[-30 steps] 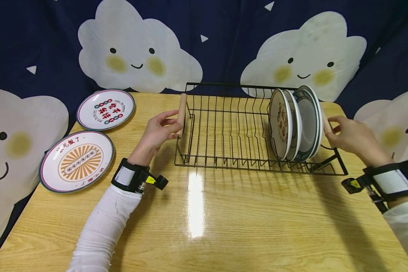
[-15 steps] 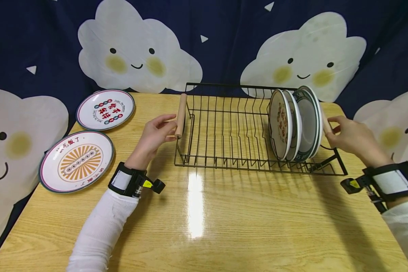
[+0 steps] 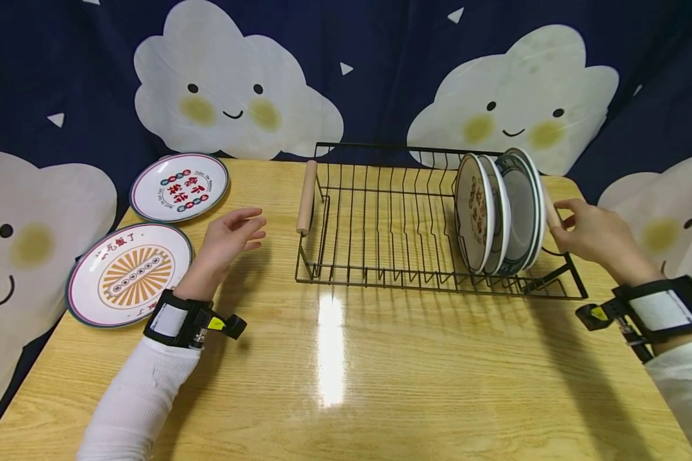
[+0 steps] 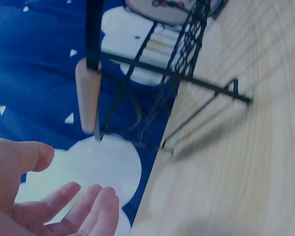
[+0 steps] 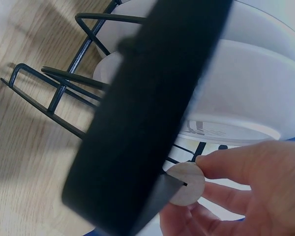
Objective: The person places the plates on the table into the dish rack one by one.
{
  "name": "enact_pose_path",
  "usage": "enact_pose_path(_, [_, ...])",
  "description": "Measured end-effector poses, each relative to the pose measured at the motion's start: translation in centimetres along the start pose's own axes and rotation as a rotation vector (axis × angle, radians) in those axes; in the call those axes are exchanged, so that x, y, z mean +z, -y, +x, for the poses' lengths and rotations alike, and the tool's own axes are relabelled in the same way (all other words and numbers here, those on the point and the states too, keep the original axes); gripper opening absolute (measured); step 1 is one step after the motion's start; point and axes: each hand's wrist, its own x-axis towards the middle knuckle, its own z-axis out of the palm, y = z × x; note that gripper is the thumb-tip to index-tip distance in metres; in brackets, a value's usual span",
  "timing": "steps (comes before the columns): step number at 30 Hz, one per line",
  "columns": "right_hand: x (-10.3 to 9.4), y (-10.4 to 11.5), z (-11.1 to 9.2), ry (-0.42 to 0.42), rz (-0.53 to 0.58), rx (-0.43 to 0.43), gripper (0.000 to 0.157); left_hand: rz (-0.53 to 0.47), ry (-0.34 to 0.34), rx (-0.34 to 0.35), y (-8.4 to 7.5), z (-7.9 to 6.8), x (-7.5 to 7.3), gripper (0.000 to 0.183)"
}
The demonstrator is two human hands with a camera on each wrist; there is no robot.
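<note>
My right hand (image 3: pixel 591 234) grips the wooden handle (image 5: pixel 187 184) at the right end of a black wire dish rack (image 3: pixel 380 285). Three plates stand on edge at that end: one with red lettering (image 3: pixel 471 214), a white-rimmed one (image 3: pixel 504 221) and a deeper green-rimmed one (image 3: pixel 535 211). My left hand (image 3: pixel 230 237) is off to the left of the rack, fingers loosely extended and holding nothing. Between it and the rack's left wooden handle (image 3: pixel 307 197) is a gap, which the left wrist view (image 4: pixel 88 96) also shows.
Two patterned plates lie flat on the wooden table (image 3: pixel 380 378) at the left: a smaller one with red characters (image 3: pixel 179 186) behind a larger one with an orange ray pattern (image 3: pixel 132 272). A dark blue curtain (image 3: pixel 375 89) with cloud prints hangs right behind the table.
My left hand has let go of the rack's left handle and moved left and toward me. The right hand still grips the right handle; the rack and plates stay in place.
</note>
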Motion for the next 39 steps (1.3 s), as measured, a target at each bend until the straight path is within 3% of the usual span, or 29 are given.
enact_pose_path(7, [0.2,-0.1,0.0,0.004,0.007,-0.005,0.055,0.058,-0.074,0.023,0.8,-0.6,-3.2,0.048])
enact_pose_path(12, [0.2,-0.2,0.0,-0.002,0.009,-0.007,0.054,0.134,-0.147,0.001,1.5,-0.8,-5.6,0.051])
enact_pose_path(15, [0.3,-0.2,0.0,-0.008,0.005,-0.005,0.054,0.141,-0.188,-0.019,3.7,0.6,-7.9,0.054])
enact_pose_path(19, [0.3,-0.1,0.0,-0.017,0.005,-0.008,0.055,0.173,-0.252,-0.033,8.7,3.8,-12.0,0.059])
enact_pose_path(22, [0.4,0.0,0.0,-0.022,0.008,-0.012,0.055,0.265,-0.306,-0.057,11.5,5.5,-14.7,0.062])
enact_pose_path(26, [0.3,0.1,0.0,-0.028,0.004,-0.016,0.054,0.349,-0.363,-0.082,12.8,5.8,-17.4,0.065])
enact_pose_path(28, [0.2,0.1,-0.1,-0.028,0.002,-0.017,0.053,0.360,-0.391,-0.077,12.7,5.3,-18.3,0.064])
enact_pose_path(31, [0.2,0.2,-0.1,-0.031,-0.002,-0.017,0.053,0.371,-0.398,-0.105,11.1,3.9,-19.2,0.063])
enact_pose_path(36, [0.1,0.3,-0.2,-0.039,-0.009,-0.017,0.053,0.421,-0.358,-0.219,5.0,-0.9,-17.3,0.065])
enact_pose_path(39, [0.1,0.3,-0.2,-0.044,-0.009,-0.020,0.052,0.435,-0.338,-0.254,3.1,-2.7,-17.0,0.069])
